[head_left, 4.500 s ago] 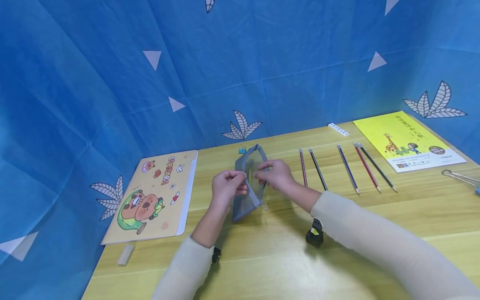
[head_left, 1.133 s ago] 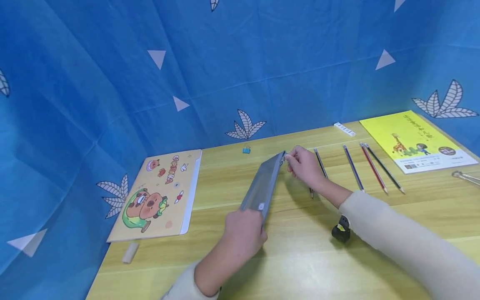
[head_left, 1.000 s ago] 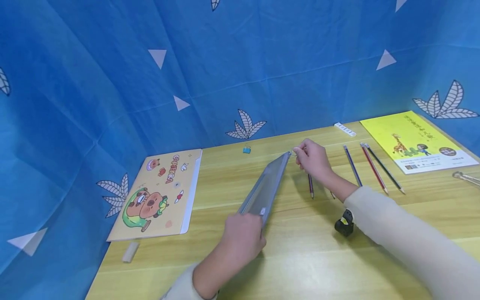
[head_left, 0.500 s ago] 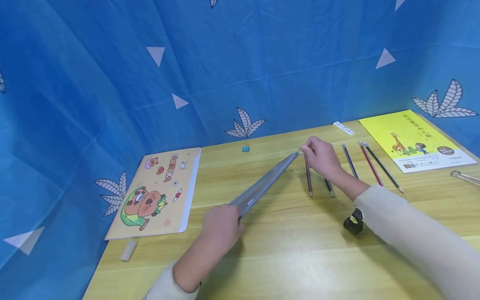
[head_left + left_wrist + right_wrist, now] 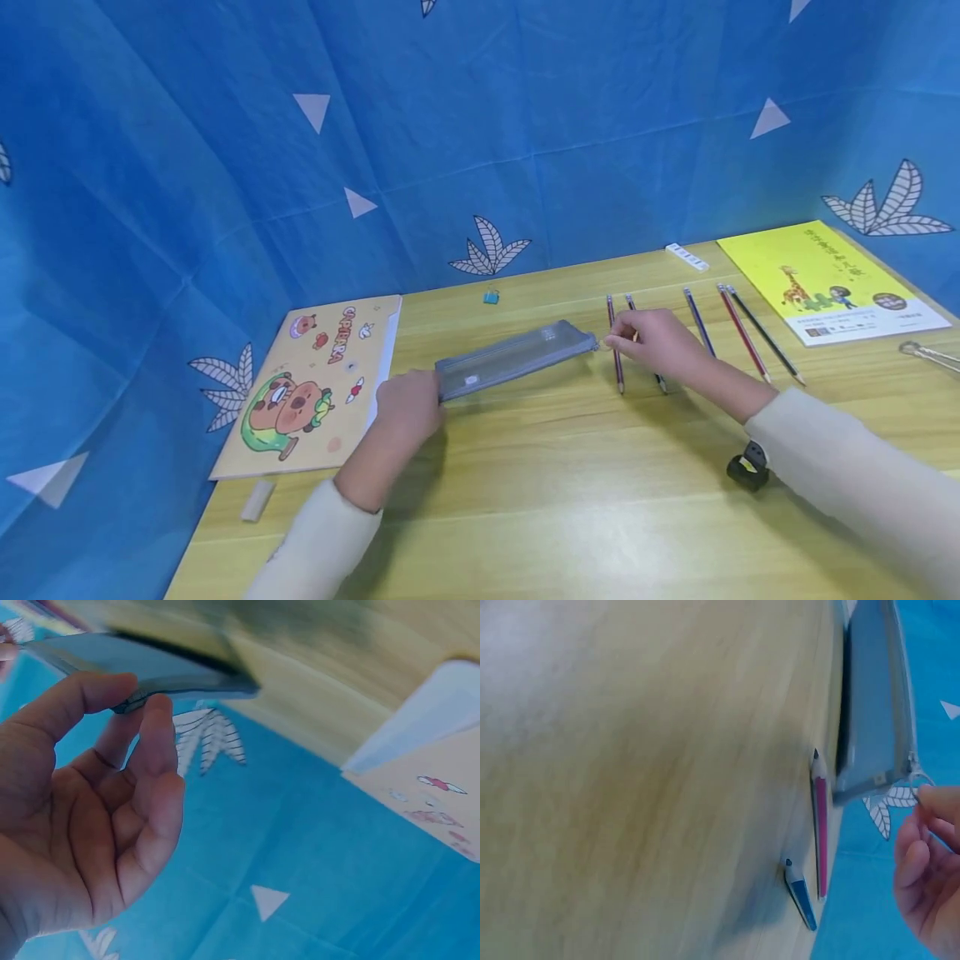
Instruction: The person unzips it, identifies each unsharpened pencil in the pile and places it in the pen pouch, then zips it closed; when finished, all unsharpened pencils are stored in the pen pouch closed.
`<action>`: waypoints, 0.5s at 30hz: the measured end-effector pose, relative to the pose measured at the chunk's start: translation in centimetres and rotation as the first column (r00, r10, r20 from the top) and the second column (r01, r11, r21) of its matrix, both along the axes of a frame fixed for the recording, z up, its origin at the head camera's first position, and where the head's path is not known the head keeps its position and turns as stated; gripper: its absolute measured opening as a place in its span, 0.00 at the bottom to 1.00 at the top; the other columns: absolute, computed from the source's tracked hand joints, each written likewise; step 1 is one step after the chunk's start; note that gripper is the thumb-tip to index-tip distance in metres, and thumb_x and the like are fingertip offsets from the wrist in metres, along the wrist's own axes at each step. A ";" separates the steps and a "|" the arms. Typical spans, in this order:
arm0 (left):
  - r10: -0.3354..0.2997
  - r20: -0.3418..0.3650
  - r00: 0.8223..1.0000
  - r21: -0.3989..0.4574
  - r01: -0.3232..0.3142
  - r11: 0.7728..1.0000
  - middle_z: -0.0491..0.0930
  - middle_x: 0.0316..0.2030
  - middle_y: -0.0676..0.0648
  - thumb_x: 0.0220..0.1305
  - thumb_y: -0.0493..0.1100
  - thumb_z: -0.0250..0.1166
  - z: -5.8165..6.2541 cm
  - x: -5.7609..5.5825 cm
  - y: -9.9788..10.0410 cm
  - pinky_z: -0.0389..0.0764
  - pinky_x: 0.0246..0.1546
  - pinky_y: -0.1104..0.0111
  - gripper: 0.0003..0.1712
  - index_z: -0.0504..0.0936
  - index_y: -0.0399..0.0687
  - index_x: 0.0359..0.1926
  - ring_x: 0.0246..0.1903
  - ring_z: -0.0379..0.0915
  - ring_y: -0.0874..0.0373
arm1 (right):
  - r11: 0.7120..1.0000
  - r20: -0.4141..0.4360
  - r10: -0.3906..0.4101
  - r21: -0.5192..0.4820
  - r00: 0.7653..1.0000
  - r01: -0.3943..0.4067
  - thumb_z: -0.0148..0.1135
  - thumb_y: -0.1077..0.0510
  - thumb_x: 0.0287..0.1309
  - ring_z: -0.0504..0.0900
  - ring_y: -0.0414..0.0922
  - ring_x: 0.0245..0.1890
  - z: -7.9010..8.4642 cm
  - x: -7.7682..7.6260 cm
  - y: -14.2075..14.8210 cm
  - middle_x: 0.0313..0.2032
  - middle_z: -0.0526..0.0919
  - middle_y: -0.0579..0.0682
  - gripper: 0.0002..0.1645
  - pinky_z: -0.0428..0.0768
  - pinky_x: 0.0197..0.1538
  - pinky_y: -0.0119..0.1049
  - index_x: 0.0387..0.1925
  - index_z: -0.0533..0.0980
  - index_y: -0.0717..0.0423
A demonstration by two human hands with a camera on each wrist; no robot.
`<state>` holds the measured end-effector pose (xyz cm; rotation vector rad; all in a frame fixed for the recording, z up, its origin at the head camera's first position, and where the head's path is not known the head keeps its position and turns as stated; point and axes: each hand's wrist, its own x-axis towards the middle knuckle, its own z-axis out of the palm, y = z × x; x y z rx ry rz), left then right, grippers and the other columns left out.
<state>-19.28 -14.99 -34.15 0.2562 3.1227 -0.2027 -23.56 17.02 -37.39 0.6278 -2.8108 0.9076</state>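
Note:
A grey see-through zip pencil case (image 5: 517,360) hangs between both hands above the table, lying crosswise. My left hand (image 5: 408,407) grips its left end; in the left wrist view, thumb and fingertips pinch the case's edge (image 5: 172,671), the other fingers loosely curled. My right hand (image 5: 663,343) pinches the ring of the zip pull (image 5: 603,343) at the right end. From the right wrist, the zip slider (image 5: 913,761) sits at the case's corner with the ring between thumb and finger. A red pencil (image 5: 618,367) and a dark pencil (image 5: 661,383) lie below the right hand.
A capybara folder (image 5: 300,392) lies left, with a whitish eraser-like block (image 5: 257,500) in front. Behind the case is a blue binder clip (image 5: 491,297). To the right are a blue pencil (image 5: 697,317), further pencils, a white strip (image 5: 686,257), a yellow booklet (image 5: 832,283) and compasses-like metal legs (image 5: 930,354).
Earlier both hands held the case's mouth apart. The left hand then took one end and the right the zip ring. The case has swung from lengthwise to crosswise as the hands moved apart.

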 end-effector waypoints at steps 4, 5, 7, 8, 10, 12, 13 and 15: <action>0.021 0.052 0.998 -0.048 -0.019 0.999 0.76 0.25 0.46 0.43 0.37 0.59 -0.8 -2.0 0.0 0.72 0.18 0.60 0.07 0.77 0.44 0.28 0.24 0.71 0.52 | 0.995 0.050 0.031 0.097 0.998 -0.036 0.60 0.54 0.49 0.67 0.38 0.16 -0.4 0.0 -0.3 0.18 0.75 0.43 0.07 0.68 0.20 0.31 0.22 0.74 0.51; 0.024 0.062 0.998 -0.057 -0.021 0.998 0.76 0.26 0.45 0.43 0.35 0.59 -1.0 -2.4 0.0 0.73 0.19 0.59 0.07 0.77 0.44 0.29 0.25 0.71 0.52 | 0.991 0.065 0.043 0.122 0.997 -0.051 0.60 0.54 0.49 0.67 0.38 0.16 -0.6 0.0 -0.4 0.17 0.74 0.42 0.07 0.67 0.20 0.31 0.21 0.74 0.51; 0.030 0.076 0.997 -0.070 -0.025 0.997 0.77 0.27 0.45 0.43 0.34 0.59 -1.5 -3.0 0.1 0.74 0.21 0.59 0.09 0.77 0.43 0.31 0.26 0.72 0.51 | 0.982 0.092 0.063 0.172 0.994 -0.078 0.61 0.53 0.48 0.66 0.37 0.16 -0.8 -0.1 -0.5 0.16 0.72 0.41 0.08 0.67 0.21 0.30 0.20 0.74 0.50; 0.032 0.078 0.996 -0.072 -0.026 0.997 0.77 0.28 0.44 0.43 0.34 0.59 -1.6 -3.3 0.1 0.75 0.22 0.59 0.09 0.77 0.43 0.31 0.27 0.72 0.51 | 0.978 0.100 0.070 0.189 0.993 -0.088 0.61 0.53 0.47 0.66 0.38 0.16 -0.9 -0.1 -0.5 0.15 0.71 0.40 0.08 0.66 0.20 0.30 0.19 0.74 0.49; 0.032 0.077 0.996 -0.080 -0.026 0.996 0.77 0.28 0.44 0.42 0.33 0.59 -1.9 -3.8 0.2 0.75 0.23 0.59 0.10 0.77 0.42 0.31 0.27 0.72 0.50 | 0.972 0.114 0.076 0.213 0.991 -0.100 0.62 0.54 0.47 0.67 0.38 0.16 -1.1 -0.2 -0.6 0.15 0.71 0.40 0.08 0.67 0.20 0.30 0.19 0.73 0.48; 0.031 0.070 0.997 -0.096 -0.024 0.995 0.77 0.29 0.44 0.42 0.34 0.59 -2.1 -4.1 0.3 0.75 0.23 0.59 0.11 0.77 0.42 0.32 0.28 0.72 0.50 | 0.971 0.125 0.078 0.217 0.989 -0.104 0.62 0.54 0.46 0.68 0.37 0.17 -1.2 -0.2 -0.7 0.16 0.72 0.39 0.07 0.68 0.20 0.30 0.19 0.74 0.48; 0.032 0.068 0.997 -0.103 -0.025 0.994 0.77 0.28 0.44 0.41 0.34 0.59 -2.2 -4.2 0.3 0.75 0.24 0.59 0.12 0.77 0.42 0.33 0.27 0.72 0.50 | 0.970 0.132 0.079 0.220 0.988 -0.107 0.62 0.54 0.46 0.69 0.37 0.18 -1.2 -0.1 -0.8 0.17 0.72 0.39 0.07 0.69 0.21 0.30 0.19 0.74 0.48; 0.038 0.069 0.997 -0.118 -0.030 0.993 0.77 0.28 0.43 0.41 0.34 0.60 -2.4 -4.4 0.4 0.75 0.25 0.59 0.12 0.77 0.42 0.33 0.27 0.72 0.50 | 0.967 0.148 0.086 0.225 0.985 -0.118 0.63 0.53 0.45 0.69 0.37 0.18 -1.3 -0.1 -0.8 0.18 0.73 0.39 0.06 0.69 0.21 0.30 0.19 0.74 0.48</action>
